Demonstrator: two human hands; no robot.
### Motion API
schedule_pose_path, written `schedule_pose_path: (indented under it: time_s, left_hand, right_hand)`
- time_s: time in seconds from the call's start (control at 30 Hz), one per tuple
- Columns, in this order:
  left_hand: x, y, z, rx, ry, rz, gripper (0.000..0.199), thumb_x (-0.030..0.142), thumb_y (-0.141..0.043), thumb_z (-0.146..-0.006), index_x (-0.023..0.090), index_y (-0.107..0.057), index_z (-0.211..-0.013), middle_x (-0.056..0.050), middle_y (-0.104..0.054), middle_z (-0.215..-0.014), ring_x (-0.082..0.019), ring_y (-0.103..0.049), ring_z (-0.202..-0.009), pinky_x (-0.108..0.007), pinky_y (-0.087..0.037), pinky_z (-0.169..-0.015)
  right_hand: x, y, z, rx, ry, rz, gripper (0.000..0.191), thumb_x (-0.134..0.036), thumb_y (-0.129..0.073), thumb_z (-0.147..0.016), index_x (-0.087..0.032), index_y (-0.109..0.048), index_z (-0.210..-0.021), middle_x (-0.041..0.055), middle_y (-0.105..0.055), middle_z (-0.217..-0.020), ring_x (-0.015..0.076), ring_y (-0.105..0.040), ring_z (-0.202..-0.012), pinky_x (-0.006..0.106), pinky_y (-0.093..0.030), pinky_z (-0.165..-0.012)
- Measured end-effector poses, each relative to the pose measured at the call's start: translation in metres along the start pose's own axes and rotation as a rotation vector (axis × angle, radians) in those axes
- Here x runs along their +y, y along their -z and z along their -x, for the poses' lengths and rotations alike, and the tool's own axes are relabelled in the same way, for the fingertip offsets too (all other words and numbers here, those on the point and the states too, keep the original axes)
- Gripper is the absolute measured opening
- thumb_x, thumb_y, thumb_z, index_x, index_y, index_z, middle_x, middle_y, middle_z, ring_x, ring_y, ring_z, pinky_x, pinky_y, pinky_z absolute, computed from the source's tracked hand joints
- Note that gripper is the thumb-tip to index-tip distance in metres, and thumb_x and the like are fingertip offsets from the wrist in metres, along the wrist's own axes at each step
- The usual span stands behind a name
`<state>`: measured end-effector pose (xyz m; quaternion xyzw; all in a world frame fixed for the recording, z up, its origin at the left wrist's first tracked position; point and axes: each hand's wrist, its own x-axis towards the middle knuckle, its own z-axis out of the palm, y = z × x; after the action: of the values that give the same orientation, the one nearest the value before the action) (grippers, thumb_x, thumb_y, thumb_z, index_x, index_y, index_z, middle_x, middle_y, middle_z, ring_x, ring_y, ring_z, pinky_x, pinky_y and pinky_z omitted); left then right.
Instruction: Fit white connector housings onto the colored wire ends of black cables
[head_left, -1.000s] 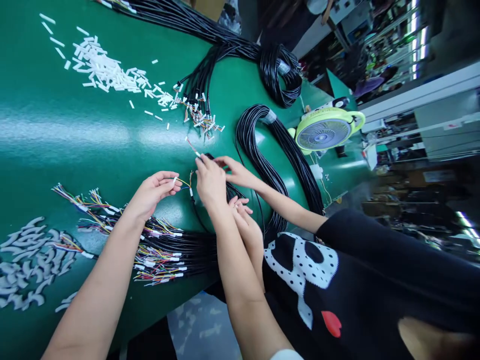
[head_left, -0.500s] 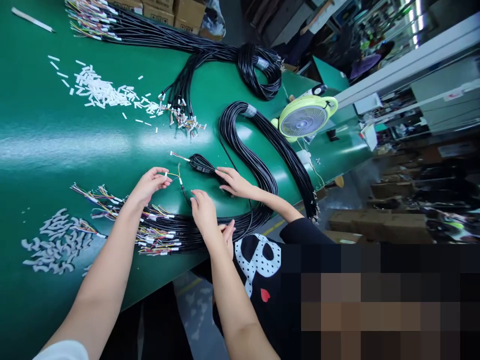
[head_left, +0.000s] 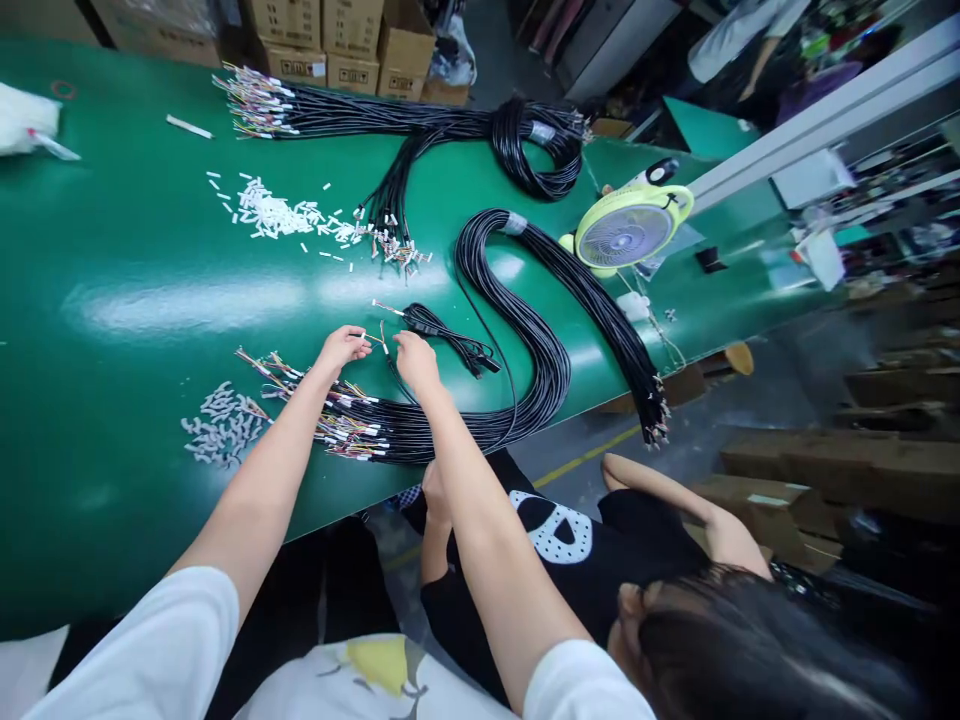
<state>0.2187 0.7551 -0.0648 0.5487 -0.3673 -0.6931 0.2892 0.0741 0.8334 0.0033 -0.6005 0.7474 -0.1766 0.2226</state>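
Note:
Over the green table (head_left: 135, 400), my left hand (head_left: 346, 347) pinches a small white connector (head_left: 364, 337) on thin coloured wires. My right hand (head_left: 415, 358) is closed beside the split wire end of a black cable (head_left: 393, 368); what its fingertips grip, if anything, is too small to make out. Just behind and to the right lies a bundled black cable (head_left: 442, 328) with a plug end. Below my hands a thick bundle of black cables (head_left: 551, 370) curves across the table, its coloured wire ends (head_left: 352, 435) under my forearms.
Grey curved pieces (head_left: 221, 425) lie left of my left forearm, white tubes (head_left: 274, 212) farther back. More black cables (head_left: 360, 112) and a yellow-green fan (head_left: 626, 235) stand behind. A person in a black shirt (head_left: 480, 600) is close on my right, one hand near the table edge.
The other person's hand has left the bundled black cable, and that arm is now drawn back from the table. The view has shifted and widened. My right hand is nearer the split wires.

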Motion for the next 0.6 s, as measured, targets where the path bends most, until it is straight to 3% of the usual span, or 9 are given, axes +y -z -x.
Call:
schedule_pose_path:
  time_s: [0.07,0.17,0.23,0.3,0.37,0.47,0.6]
  left_hand:
    - [-0.002,-0.001,-0.001,0.007,0.009,-0.013,0.015,0.017,-0.066,-0.092,0.011,-0.062,-0.106,-0.002,-0.067,-0.083,-0.011,-0.064,-0.069,-0.026,-0.055,-0.067]
    - [-0.002,-0.001,0.002,0.015,0.005,-0.015,0.020,0.026,-0.064,-0.096,0.012,-0.063,-0.110,-0.003,-0.067,-0.091,-0.012,-0.064,-0.073,-0.027,-0.057,-0.066]
    - [0.001,0.000,0.008,0.028,-0.012,-0.006,0.022,0.028,-0.064,-0.097,0.012,-0.063,-0.111,-0.004,-0.067,-0.094,-0.013,-0.065,-0.075,-0.028,-0.058,-0.067]
    - [0.005,0.003,0.018,0.058,-0.047,0.006,0.021,0.029,-0.064,-0.096,0.012,-0.064,-0.110,-0.004,-0.067,-0.096,-0.013,-0.065,-0.077,-0.029,-0.058,-0.068]
    - [0.010,0.007,0.033,0.112,-0.105,0.017,0.018,0.026,-0.064,-0.096,0.012,-0.063,-0.108,-0.003,-0.066,-0.094,-0.013,-0.064,-0.076,-0.029,-0.057,-0.069]
    - [0.009,0.022,0.072,0.232,-0.232,0.024,0.015,0.013,-0.059,-0.094,0.011,-0.062,-0.109,-0.003,-0.066,-0.091,-0.011,-0.064,-0.077,-0.026,-0.055,-0.074]
    - [-0.027,0.063,0.157,0.417,-0.379,-0.019,0.025,0.009,-0.052,-0.089,0.014,-0.063,-0.111,-0.003,-0.068,-0.094,-0.009,-0.064,-0.080,-0.020,-0.050,-0.077]
  right_hand:
    - [-0.008,-0.005,0.037,0.048,0.010,-0.041,0.041,-0.010,-0.037,-0.098,-0.010,-0.064,-0.129,0.0164,-0.064,-0.136,0.0214,-0.059,-0.129,0.036,-0.044,-0.114]
    - [-0.017,-0.016,0.124,0.069,0.062,-0.082,0.038,-0.014,-0.036,-0.100,-0.017,-0.070,-0.117,0.0125,-0.072,-0.122,0.0200,-0.066,-0.119,0.035,-0.052,-0.106]
    - [-0.016,-0.023,0.178,0.088,0.136,-0.100,0.032,-0.015,-0.043,-0.097,-0.022,-0.074,-0.106,0.0114,-0.072,-0.124,0.0242,-0.061,-0.129,0.044,-0.050,-0.109]
    - [-0.012,-0.025,0.210,0.170,0.209,-0.133,0.028,-0.014,-0.048,-0.094,-0.022,-0.074,-0.100,0.0120,-0.066,-0.135,0.0274,-0.049,-0.143,0.051,-0.045,-0.114]
    - [-0.008,-0.021,0.220,0.248,0.239,-0.153,0.028,-0.013,-0.047,-0.094,-0.021,-0.074,-0.097,0.0129,-0.062,-0.141,0.0277,-0.039,-0.150,0.052,-0.042,-0.116]
    - [-0.008,-0.012,0.209,0.233,0.205,-0.137,0.029,-0.013,-0.046,-0.095,-0.019,-0.074,-0.100,0.0123,-0.060,-0.143,0.0261,-0.041,-0.148,0.049,-0.039,-0.119]
    - [-0.018,-0.016,0.205,0.108,0.188,-0.134,0.029,-0.013,-0.049,-0.093,-0.016,-0.072,-0.110,0.0135,-0.058,-0.144,0.0266,-0.043,-0.145,0.046,-0.031,-0.124]
